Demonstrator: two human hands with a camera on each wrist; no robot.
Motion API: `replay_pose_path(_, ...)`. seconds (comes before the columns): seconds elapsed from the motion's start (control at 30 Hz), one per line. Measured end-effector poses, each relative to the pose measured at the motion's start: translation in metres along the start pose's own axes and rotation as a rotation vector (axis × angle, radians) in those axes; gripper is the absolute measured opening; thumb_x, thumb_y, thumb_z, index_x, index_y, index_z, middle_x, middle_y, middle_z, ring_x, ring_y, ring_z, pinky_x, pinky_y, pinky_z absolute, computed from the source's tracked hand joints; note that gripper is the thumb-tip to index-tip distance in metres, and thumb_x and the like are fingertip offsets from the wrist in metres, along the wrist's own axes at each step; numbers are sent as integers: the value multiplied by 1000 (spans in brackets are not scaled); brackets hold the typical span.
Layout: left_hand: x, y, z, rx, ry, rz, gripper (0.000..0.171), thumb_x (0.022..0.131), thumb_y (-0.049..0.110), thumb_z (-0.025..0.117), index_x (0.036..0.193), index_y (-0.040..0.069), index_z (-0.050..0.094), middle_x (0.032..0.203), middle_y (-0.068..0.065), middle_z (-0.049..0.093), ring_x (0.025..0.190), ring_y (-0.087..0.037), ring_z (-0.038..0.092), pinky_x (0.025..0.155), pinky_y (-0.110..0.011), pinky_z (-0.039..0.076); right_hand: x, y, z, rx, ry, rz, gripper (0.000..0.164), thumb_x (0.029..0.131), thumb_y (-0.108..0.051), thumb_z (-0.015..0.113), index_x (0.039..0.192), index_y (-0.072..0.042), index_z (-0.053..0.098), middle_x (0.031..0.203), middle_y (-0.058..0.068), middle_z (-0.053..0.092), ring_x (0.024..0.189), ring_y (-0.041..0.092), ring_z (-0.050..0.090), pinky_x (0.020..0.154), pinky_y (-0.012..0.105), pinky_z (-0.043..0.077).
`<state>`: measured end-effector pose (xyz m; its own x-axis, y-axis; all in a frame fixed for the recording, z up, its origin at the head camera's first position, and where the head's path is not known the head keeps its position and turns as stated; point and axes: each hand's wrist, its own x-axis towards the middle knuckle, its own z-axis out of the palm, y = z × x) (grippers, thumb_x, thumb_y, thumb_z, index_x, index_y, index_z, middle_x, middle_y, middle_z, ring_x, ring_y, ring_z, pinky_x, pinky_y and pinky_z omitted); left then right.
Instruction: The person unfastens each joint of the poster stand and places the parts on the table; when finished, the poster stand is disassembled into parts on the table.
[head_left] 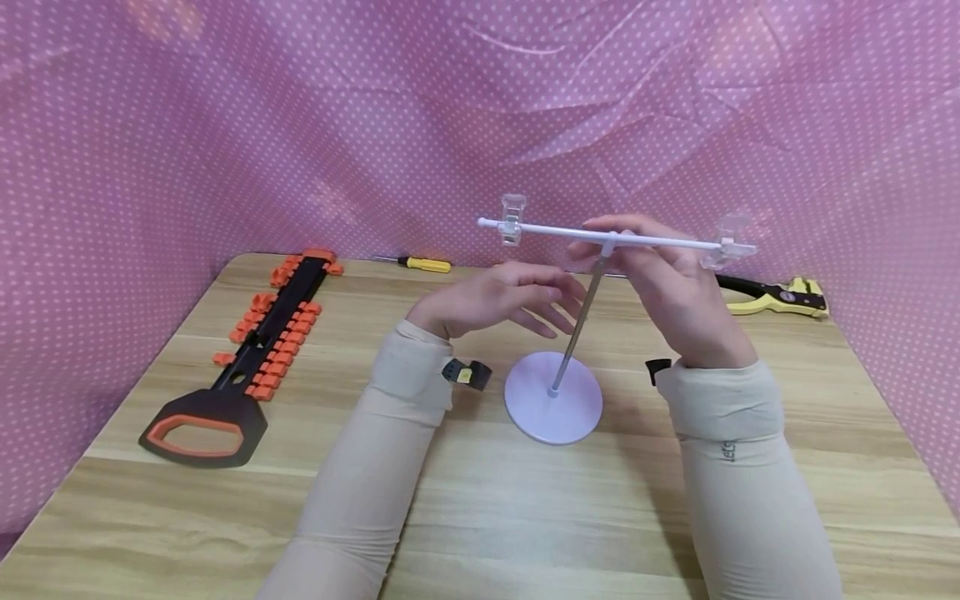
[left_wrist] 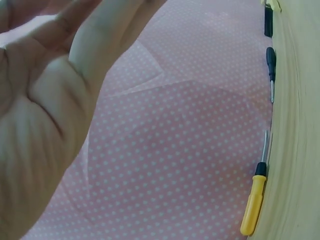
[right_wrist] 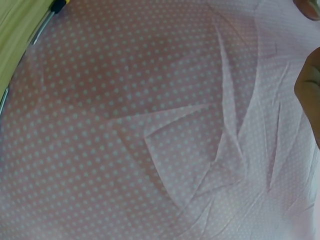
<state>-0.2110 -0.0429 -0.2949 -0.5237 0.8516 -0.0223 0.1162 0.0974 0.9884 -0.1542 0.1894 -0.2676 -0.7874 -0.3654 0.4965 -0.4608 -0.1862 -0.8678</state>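
A white display stand has a round base (head_left: 532, 417) on the table, a thin metal rod and a white crossbar (head_left: 551, 231). One clear plastic clip (head_left: 512, 218) sits near each end of the bar. My right hand (head_left: 671, 287) holds the stand where rod and bar meet, its fingers reaching behind the bar. My left hand (head_left: 498, 296) hovers to the left of the rod, fingers loosely extended, holding nothing. Only the palm side of the left hand shows in the left wrist view. In the right wrist view just bits of the right hand (right_wrist: 309, 92) appear at the edge.
A black rack (head_left: 300, 283) with orange clips and a handle lies on the left. A yellow-handled screwdriver (head_left: 427, 264), a black-handled screwdriver (left_wrist: 271, 60) and yellow-and-black pliers (head_left: 787, 297) lie along the back edge. Pink dotted cloth (head_left: 420, 125) hangs around the table.
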Motion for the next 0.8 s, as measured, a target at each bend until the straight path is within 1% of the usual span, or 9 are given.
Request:
replay_pose_path(0.07,-1,-1,0,9,-37,9,40,112,16,44,145,-4,55,137,-20,65,123,-32,69,105,-45,59,0,2,-1,66,-50,-32,32,110,-8,47,133,-5,69,120,9,75,115,24,70,107,39,49)
replay_pose_path(0.13,-2,0,1,24,-78,23,38,111,14,47,144,-4,55,137,-19,65,122,-30,69,107,-47,58,1,3,0,117,-87,-59,34,109,-4,44,132,-4,69,121,10,75,116,25,68,109,40,47)
replay_pose_path(0.27,-3,0,2,42,-134,42,37,111,14,48,143,-2,56,137,-17,66,122,-28,70,109,-48,57,1,4,2,162,-107,-82,35,107,1,43,125,-3,73,118,11,76,114,25,67,113,41,45)
replay_pose_path(0.37,-2,-1,3,36,-146,45,36,111,14,50,143,-1,57,137,-16,67,123,-28,70,109,-45,57,0,4,4,153,-99,-88,36,107,1,44,120,-7,76,115,7,77,114,22,68,114,40,45)
replay_pose_path(0.5,1,-1,6,15,-151,49,35,110,11,52,142,-2,57,136,-16,67,123,-30,69,108,-43,57,0,4,7,142,-88,-88,34,107,0,46,119,-7,78,112,3,77,114,22,69,116,41,43)
replay_pose_path(0.53,2,-1,7,11,-154,51,34,110,10,52,141,-3,57,136,-17,66,123,-30,69,108,-43,57,0,3,7,144,-86,-84,33,108,0,47,118,-6,78,111,4,77,115,22,69,117,41,42)
replay_pose_path(0.63,6,-2,10,0,-166,44,32,110,10,52,139,-4,58,134,-19,67,122,-27,69,107,-42,58,-1,2,9,109,-68,-62,28,109,-5,51,116,-6,78,110,3,78,118,24,68,118,40,40)
replay_pose_path(0.73,11,-4,14,-11,-175,29,31,110,10,53,135,-6,60,126,-20,69,117,-24,70,105,-42,59,-3,2,10,57,-37,-34,25,110,-12,54,113,-7,79,107,3,78,120,24,67,120,39,40)
replay_pose_path(0.8,15,-4,16,-14,-177,24,27,110,9,53,130,-7,62,120,-21,70,113,-24,70,105,-44,59,-3,1,11,31,-16,-18,25,110,-16,56,110,-4,78,105,2,78,120,24,67,119,39,41)
